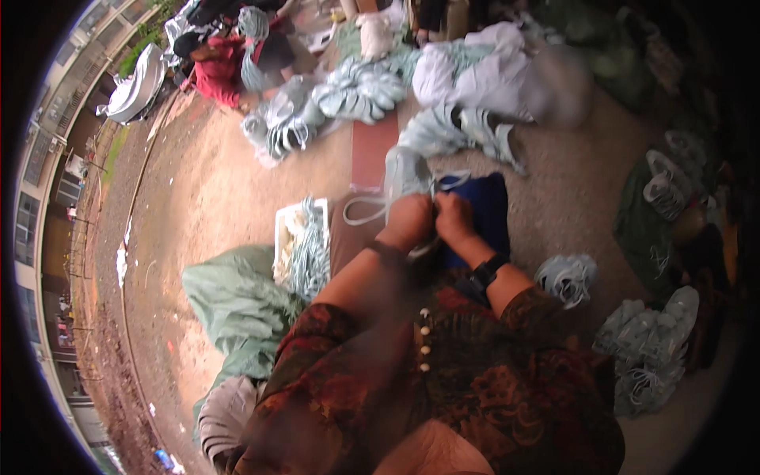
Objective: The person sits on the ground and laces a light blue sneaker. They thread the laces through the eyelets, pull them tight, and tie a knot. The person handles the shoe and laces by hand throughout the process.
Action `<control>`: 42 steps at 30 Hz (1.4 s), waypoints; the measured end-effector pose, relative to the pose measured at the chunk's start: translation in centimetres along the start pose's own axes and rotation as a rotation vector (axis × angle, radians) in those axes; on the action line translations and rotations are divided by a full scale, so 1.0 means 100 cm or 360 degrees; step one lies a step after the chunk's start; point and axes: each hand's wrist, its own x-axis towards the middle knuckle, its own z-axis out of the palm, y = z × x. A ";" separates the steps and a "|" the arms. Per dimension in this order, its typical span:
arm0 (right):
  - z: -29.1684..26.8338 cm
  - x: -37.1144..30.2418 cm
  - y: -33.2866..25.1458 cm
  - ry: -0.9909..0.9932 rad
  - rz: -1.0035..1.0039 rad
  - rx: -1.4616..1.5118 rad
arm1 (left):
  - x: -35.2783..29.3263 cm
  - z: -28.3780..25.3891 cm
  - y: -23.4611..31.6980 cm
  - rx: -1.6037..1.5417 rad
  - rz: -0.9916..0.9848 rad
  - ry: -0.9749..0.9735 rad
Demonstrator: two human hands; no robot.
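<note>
Before me my left hand (412, 219) and my right hand (454, 217) meet close together, both with fingers closed in a pinch. A pale shoelace (366, 221) loops out to the left of them, and more of it shows on the right, so both hands appear to grip it. Just beyond my fingers lies a pale grey-green shoe upper (404, 170), partly covered by my hands. Under my right hand and forearm is a dark blue cloth or pad (488, 207). My fingertips are small and partly hidden.
A white basket (279, 229) of pale laces stands at left, beside a green sack (229, 293). Rows of shoe uppers (360, 95) lie ahead. Laced shoes (651, 340) are piled at right. A person in red (218, 75) works at far left, near white sacks (475, 75).
</note>
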 end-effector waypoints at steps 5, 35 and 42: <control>-0.011 0.004 -0.002 -0.0130 0.0107 0.0000 | -0.023 -0.049 -0.012 -0.0023 0.0139 -0.0332; 0.001 0.011 -0.035 -0.0472 -0.0472 0.0081 | -0.037 -0.020 -0.054 -0.2133 -0.1040 0.0465; 0.003 0.013 -0.032 -0.0588 -0.0409 0.0016 | -0.026 -0.024 -0.048 -0.0735 -0.0732 0.0569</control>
